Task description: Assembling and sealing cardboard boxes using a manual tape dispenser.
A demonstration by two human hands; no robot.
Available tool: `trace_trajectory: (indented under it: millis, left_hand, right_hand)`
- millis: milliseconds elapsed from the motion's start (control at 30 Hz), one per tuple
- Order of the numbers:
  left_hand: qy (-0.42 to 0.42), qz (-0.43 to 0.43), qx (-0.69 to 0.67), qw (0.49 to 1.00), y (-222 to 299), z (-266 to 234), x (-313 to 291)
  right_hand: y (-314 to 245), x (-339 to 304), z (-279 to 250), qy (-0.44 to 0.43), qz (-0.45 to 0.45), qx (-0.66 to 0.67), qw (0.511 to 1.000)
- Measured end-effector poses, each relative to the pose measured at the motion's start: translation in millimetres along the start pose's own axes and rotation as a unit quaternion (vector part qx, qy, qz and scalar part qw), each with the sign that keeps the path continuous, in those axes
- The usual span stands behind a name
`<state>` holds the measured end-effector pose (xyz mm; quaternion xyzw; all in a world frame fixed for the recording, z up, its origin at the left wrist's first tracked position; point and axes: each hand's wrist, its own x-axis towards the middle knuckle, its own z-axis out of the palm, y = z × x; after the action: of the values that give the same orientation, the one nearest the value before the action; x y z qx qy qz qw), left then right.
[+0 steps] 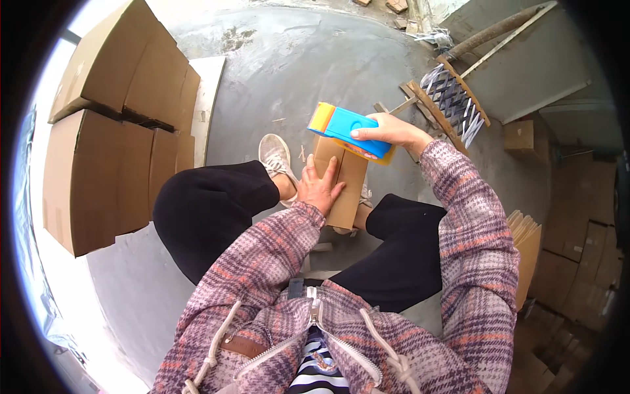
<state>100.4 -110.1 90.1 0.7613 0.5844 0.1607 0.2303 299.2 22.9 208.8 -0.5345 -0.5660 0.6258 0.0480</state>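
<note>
My left hand (pixel 318 188) lies on a narrow carton (pixel 351 187), the landmark for all positions given here; its fingers are spread, palm side down, so it steadies the cardboard without clasping it. My right hand (pixel 397 131) is closed around a blue-and-yellow dispenser (pixel 357 125), apparently for tape, above the carton's far end. Principal risks, as judged: the carton could swing or slip, because only a flat hand visibly restrains it and no hand is on its near end; my left fingertips could be caught, because they point toward the dispenser with little room between; and the dispenser could run askew, because it lies aslant across the carton. Relative to the grip, the carton extends beneath my left hand and to its right, its near end toward my body, its far end partly covered by the dispenser. Whether the dispenser bears on the cardboard or hangs just over it, I cannot tell. My left shoe (pixel 274 152) is just left of the carton; stacked boxes (pixel 98 177) stand well apart, farther left.
</note>
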Motion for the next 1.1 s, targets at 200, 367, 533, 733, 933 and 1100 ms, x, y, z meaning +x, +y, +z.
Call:
trace_trajectory:
  millis: [200,367,533,733,933,1100]
  left_hand:
    - [0.042,0.02,-0.046,0.998,-2.8,-3.0,1.4]
    - [0.134,-0.197,-0.523,0.818,-55.2,-1.7,41.9]
    - [-0.102,-0.297,-0.7,0.641,-60.5,-55.1,96.7]
    - [-0.165,-0.243,-0.734,0.613,-58.1,-55.6,109.3]
    - [-0.167,-0.242,-0.787,0.542,-56.8,-40.6,108.5]
    - [-0.17,-0.241,-0.774,0.56,-55.4,-30.3,114.4]
  right_hand:
    - [-9.5,17.9,-2.7,-0.028,0.034,-0.038,0.998]
    - [-28.2,18.3,5.0,-0.093,0.059,0.03,0.994]
    - [-28.5,10.8,9.9,-0.021,0.057,0.003,0.998]
    - [-23.5,11.1,1.5,-0.042,0.077,-0.019,0.996]
    - [-23.5,2.3,1.7,-0.048,0.095,0.023,0.994]
    - [-15.5,2.0,0.4,0.013,0.034,-0.006,0.999]
